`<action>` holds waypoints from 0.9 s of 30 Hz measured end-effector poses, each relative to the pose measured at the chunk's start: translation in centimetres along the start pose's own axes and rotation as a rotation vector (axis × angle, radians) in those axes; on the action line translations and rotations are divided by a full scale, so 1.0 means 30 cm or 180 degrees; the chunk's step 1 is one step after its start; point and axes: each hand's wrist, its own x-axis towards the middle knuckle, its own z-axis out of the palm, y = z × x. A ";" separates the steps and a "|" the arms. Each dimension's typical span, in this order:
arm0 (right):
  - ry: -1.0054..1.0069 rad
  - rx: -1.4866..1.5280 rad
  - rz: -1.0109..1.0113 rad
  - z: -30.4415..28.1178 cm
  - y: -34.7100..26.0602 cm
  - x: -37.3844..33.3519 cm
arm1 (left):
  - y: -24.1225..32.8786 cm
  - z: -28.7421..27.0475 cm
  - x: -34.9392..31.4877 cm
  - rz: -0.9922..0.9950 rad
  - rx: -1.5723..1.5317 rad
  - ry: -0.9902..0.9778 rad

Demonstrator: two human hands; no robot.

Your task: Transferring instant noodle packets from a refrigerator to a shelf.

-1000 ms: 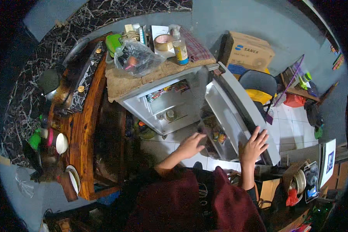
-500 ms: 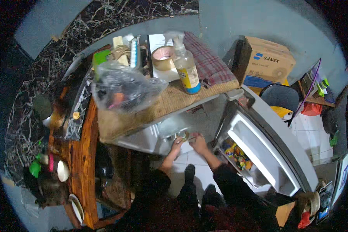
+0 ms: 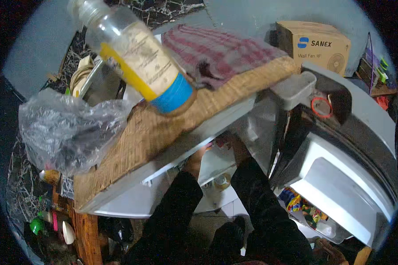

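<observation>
My left hand (image 3: 193, 163) and right hand (image 3: 236, 148) have moved deeper into the fridge (image 3: 124, 205). A small bright packet (image 3: 208, 145), it seems, sits by my left fingertips; I can't tell whether either hand's fingers pinch or spread. I'd expect it light, soft, perhaps slippery with cold, best taken by an edge.

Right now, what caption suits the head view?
Left hand and right hand inside an open refrigerator, a bottle on top.
</observation>
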 end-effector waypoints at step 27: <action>-0.1110 -0.1188 -0.0602 -0.670 -0.579 -1.894 | 0.464 -0.425 -1.353 -0.2019 -0.3429 -0.0422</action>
